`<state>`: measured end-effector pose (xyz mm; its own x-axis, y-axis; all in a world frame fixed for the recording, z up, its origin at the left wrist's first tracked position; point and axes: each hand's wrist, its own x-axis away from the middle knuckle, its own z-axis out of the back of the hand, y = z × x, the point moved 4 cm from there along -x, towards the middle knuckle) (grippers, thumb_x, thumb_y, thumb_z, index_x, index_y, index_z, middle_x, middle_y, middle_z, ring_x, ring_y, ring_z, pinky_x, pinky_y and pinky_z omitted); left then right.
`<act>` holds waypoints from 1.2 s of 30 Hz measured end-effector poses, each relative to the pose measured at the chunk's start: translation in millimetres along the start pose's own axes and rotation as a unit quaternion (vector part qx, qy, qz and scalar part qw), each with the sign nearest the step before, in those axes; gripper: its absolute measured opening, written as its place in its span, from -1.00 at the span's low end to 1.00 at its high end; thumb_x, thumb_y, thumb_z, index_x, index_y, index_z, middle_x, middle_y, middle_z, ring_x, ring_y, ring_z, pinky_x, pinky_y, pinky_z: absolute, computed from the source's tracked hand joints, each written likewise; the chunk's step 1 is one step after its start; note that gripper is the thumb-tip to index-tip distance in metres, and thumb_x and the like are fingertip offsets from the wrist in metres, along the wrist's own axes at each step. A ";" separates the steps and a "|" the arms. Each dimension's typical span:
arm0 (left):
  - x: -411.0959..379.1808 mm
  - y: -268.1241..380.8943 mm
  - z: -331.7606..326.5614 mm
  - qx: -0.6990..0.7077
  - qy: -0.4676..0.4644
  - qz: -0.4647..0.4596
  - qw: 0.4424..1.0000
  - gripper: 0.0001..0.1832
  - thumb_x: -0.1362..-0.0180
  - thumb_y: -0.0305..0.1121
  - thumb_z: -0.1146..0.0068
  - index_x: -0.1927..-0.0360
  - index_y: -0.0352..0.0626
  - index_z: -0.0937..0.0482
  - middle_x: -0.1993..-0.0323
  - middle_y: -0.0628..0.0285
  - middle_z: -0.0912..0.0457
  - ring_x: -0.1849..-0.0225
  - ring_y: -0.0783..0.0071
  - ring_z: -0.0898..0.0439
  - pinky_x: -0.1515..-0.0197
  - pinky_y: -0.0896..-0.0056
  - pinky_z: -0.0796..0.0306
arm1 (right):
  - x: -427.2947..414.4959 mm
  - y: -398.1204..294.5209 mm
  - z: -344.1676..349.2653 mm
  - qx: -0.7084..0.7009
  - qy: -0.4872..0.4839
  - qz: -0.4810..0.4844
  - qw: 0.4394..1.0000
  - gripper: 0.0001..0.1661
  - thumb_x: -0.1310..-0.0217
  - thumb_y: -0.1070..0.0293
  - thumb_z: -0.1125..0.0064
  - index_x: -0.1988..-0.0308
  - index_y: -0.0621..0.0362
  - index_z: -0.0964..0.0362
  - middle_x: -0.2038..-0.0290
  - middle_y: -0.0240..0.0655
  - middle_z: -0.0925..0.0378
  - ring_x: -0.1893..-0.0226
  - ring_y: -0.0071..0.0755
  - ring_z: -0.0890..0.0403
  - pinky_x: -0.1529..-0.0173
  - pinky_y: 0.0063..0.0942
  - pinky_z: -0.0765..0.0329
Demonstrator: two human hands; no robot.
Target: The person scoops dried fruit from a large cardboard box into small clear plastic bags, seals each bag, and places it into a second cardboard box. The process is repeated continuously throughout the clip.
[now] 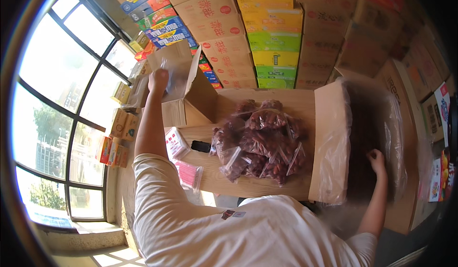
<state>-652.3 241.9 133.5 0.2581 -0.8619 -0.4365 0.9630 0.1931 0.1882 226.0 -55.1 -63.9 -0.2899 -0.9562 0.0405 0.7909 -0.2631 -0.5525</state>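
My left hand (159, 80) is raised over an opened cardboard box (201, 99) at the upper left. Its fingers are curled on clear plastic that looks like a bag (165, 65), which is blurred. On the wooden table lies a pile of clear zip bags filled with dark red dried fruit, likely jujubes (263, 138). My right hand (375, 160), fingers bent, is over a large plastic-lined cardboard carton (331, 142) at the right. The carton's inside is dark, so its contents are unclear, and whether these fingers hold anything cannot be told.
A black phone-like object (201, 146), a white printed packet (176, 143) and a bag of pink strips (188, 174) lie on the table (211, 167). Stacked cartons (214, 16) line the far side. Small boxes (123, 124) stand along the window at the left.
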 end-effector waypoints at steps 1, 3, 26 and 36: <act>1.1 24.2 24.0 0.027 0.055 -0.060 0.996 -0.80 -0.03 -0.30 -0.07 0.31 -0.03 -0.68 0.23 0.06 -0.65 0.13 0.09 -0.60 0.05 0.14 -0.46 | -1.9 0.8 -0.4 -0.003 0.001 0.003 1.000 -0.85 0.00 0.42 -0.26 0.39 0.24 -0.47 0.43 -0.15 -0.52 0.32 -0.19 -0.56 0.18 -0.35 -0.45; -1.5 70.0 61.7 0.091 0.115 -0.141 0.979 -0.82 -0.04 -0.38 -0.06 0.30 -0.01 -0.67 0.25 0.08 -0.65 0.15 0.10 -0.61 0.07 0.18 -0.47 | -9.5 4.5 -1.7 -0.025 0.017 0.025 0.999 -0.84 0.00 0.43 -0.26 0.39 0.24 -0.45 0.45 -0.17 -0.49 0.34 -0.20 -0.54 0.18 -0.35 -0.44; 358.1 579.8 51.1 0.768 -0.443 -0.265 0.379 -0.81 -0.15 -0.68 -0.03 0.17 -0.29 -0.52 0.15 0.18 -0.62 0.15 0.47 -0.60 -0.02 0.46 -0.43 | 19.0 -79.4 60.2 -0.694 -0.116 0.109 0.702 -0.29 -0.16 -0.02 -0.18 -0.21 0.03 -0.18 -0.13 -0.18 -0.39 -0.14 -0.20 -0.41 -0.20 -0.23 -0.33; 375.3 576.6 -35.7 0.796 -0.544 -0.045 0.262 -0.80 0.09 -0.43 -0.05 0.31 -0.09 -0.49 -0.15 0.20 -0.41 -0.14 0.37 -0.34 -0.29 0.27 -0.06 | 10.4 -35.0 62.8 -0.608 0.177 -0.068 0.771 -0.79 -0.08 0.37 -0.29 0.25 0.19 -0.53 0.25 -0.35 -0.59 0.23 -0.48 -0.57 0.09 -0.51 -0.45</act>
<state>2.5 46.5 46.8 -0.7682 -0.6209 -0.1560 -0.5153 0.4550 0.7263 229.2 -63.9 8.1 -0.6242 -0.7792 0.0570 -0.2882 0.1618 -0.9438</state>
